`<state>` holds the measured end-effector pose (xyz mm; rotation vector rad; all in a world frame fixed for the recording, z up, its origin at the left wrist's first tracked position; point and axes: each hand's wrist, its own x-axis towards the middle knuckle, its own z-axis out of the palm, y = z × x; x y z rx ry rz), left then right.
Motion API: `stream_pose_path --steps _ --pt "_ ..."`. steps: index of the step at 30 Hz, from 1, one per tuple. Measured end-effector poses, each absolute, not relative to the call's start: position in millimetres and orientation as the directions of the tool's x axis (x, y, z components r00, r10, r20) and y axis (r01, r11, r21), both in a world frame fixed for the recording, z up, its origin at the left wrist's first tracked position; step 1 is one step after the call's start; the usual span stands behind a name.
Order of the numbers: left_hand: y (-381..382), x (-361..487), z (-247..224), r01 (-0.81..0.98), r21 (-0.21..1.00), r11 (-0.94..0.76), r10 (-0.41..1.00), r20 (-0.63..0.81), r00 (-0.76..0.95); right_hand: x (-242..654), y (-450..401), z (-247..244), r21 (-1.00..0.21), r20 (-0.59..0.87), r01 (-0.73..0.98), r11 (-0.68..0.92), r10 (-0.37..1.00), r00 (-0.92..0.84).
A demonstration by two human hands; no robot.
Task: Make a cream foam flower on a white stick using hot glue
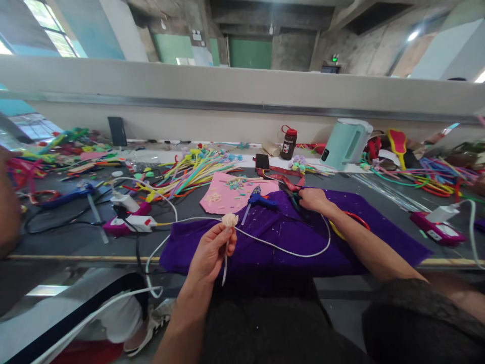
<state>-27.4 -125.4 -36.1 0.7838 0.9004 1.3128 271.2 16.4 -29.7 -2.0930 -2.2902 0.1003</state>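
Observation:
My left hand (215,247) pinches a small cream flower (230,220) of fuzzy material, its pale stem (225,268) hanging below the fingers. Further forward on the right, my right hand (314,199) is curled over a dark-handled hand tool (292,196), whose exact kind I cannot make out. Between the hands a blue glue gun (265,202) with a glue stick lies on a purple cloth (242,258). Behind the gun, a pink sheet (214,189) carries small cream and coloured pieces.
A white cable (282,248) loops across the cloth. Bundled pipe cleaners (193,174), a phone (262,162), a brown bottle (289,144) and a mint jug (344,144) stand or lie behind. Power strips (131,222) sit left and right. Another person's arm (8,207) is at far left.

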Motion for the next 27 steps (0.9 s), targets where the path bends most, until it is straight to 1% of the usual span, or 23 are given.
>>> stream_pose_path --steps 3,6,9,12,13,14,15,16,17,19,20,22,24,27 --pt "-127.4 -27.2 -39.2 -0.462 0.88 0.111 0.994 -0.11 0.029 276.0 18.2 -27.1 -0.188 -0.01 0.975 0.116 0.993 -0.12" --pt "-128.9 -25.2 -40.8 -0.471 0.876 0.104 0.994 -0.099 0.035 285.7 14.3 -22.6 -0.362 -0.014 0.914 0.182 0.98 -0.2" --pt "-130.5 -22.0 -40.2 -0.481 0.869 0.116 0.993 -0.102 0.055 293.0 2.2 -17.1 -0.559 -0.006 0.8 0.218 0.964 -0.267" --pt "-133.1 -16.9 -38.0 -0.49 0.863 0.123 0.992 -0.104 0.065 286.4 -21.8 -12.1 -0.73 0.004 0.649 0.214 0.951 -0.308" --pt "-134.3 -14.6 -37.0 -0.494 0.863 0.11 0.994 -0.087 0.07 279.8 -32.8 -11.4 -0.796 0.005 0.571 0.204 0.944 -0.33" --pt "-135.8 -12.0 -35.8 -0.496 0.863 0.095 0.995 -0.063 0.08 271.0 -45.0 -11.6 -0.937 -0.002 0.327 0.12 0.937 -0.349" --pt "-137.5 -9.2 -34.5 -0.496 0.865 0.082 0.994 -0.038 0.098 260.5 -58.1 -13.1 -0.994 -0.029 0.107 0.015 0.919 -0.393" --pt "-139.4 -6.3 -33.1 -0.493 0.867 0.074 0.993 -0.015 0.121 248.6 -71.5 -15.9 -0.995 -0.032 -0.069 -0.069 0.902 -0.43" --pt "-141.6 -3.4 -31.6 -0.49 0.869 0.072 0.989 0.001 0.147 236.0 -84.6 -20.0 -0.973 -0.039 -0.185 -0.14 0.886 -0.463" --pt "-146.1 1.2 -29.1 -0.493 0.867 0.074 0.981 0.026 0.192 211.0 -107.5 -31.5 -0.96 -0.055 -0.21 -0.183 0.863 -0.502" --pt "-148.3 2.5 -28.3 -0.499 0.864 0.07 0.977 0.042 0.208 199.8 -116.4 -37.9 -0.943 -0.078 -0.222 -0.25 0.81 -0.581" --pt "-151.8 2.8 -27.8 -0.507 0.859 0.072 0.969 0.061 0.241 181.2 -128.3 -49.2 -0.922 -0.087 -0.225 -0.316 0.734 -0.674" --pt "-153.7 0.8 -29.3 -0.499 0.862 0.094 0.964 0.047 0.262 168.8 -133.3 -56.1 -0.92 -0.105 -0.19 -0.343 0.682 -0.723" --pt "-153.7 -2.9 -33.8 -0.491 0.863 0.117 0.969 0.009 0.246 160.6 -134.3 -57.3 -0.934 -0.138 -0.119 -0.336 0.649 -0.748"
